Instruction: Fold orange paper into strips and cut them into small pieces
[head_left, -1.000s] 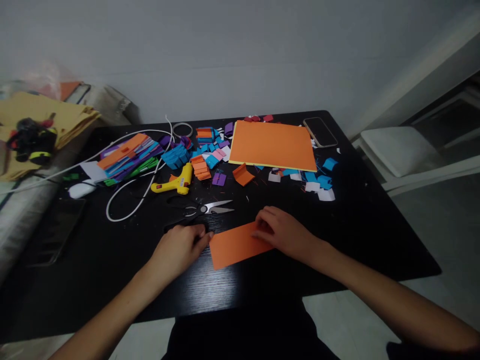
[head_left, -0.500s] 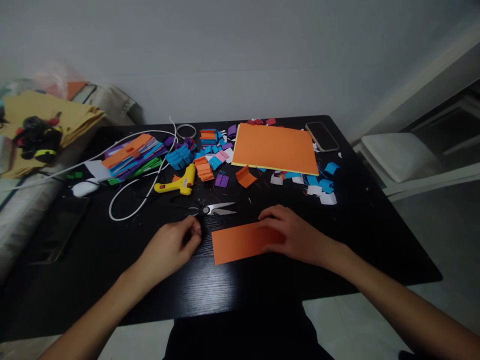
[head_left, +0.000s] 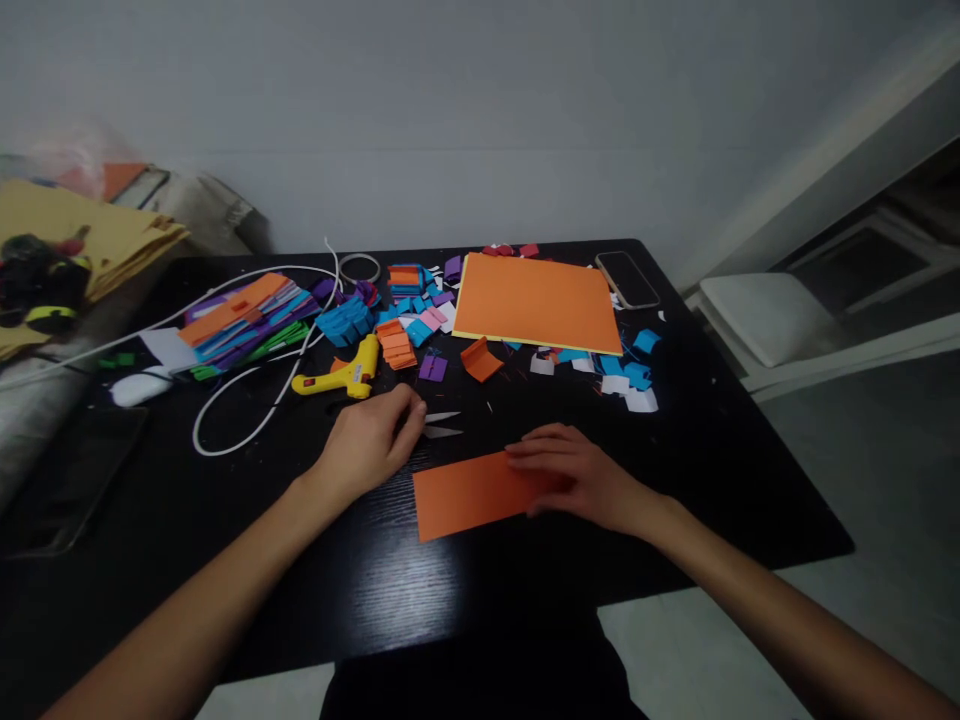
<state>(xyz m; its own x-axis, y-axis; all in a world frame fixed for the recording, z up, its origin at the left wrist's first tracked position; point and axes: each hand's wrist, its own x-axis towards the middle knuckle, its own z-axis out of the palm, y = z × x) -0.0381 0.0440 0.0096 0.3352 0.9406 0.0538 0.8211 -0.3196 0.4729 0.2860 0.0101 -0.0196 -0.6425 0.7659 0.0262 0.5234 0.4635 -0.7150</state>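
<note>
An orange paper strip (head_left: pixel 465 495) lies flat on the black table (head_left: pixel 300 590). On its right end rests my right hand (head_left: pixel 574 475), fingers spread over the paper. My left hand (head_left: pixel 371 440) is over the handle side of the scissors (head_left: pixel 444 424), with fingers curled and thumb and fingertip close together at the pivot. The blades show beyond it, pointing right and slightly apart; the handles are hidden under the hand. A yellow glue gun (head_left: pixel 341 375) lies just behind my left hand.
Behind are orange sheets (head_left: pixel 536 300), folded paper pieces (head_left: pixel 396 345) and a phone (head_left: pixel 627 279). At the left lie a white cable (head_left: pixel 225 450), a stack of coloured strips (head_left: pixel 251 315), a white mouse (head_left: pixel 141 386) and a dark device (head_left: pixel 71 485).
My left hand has moved forward and right, onto the scissors, covering their handles. My right hand stays on the orange strip. The whole view has shifted slightly.
</note>
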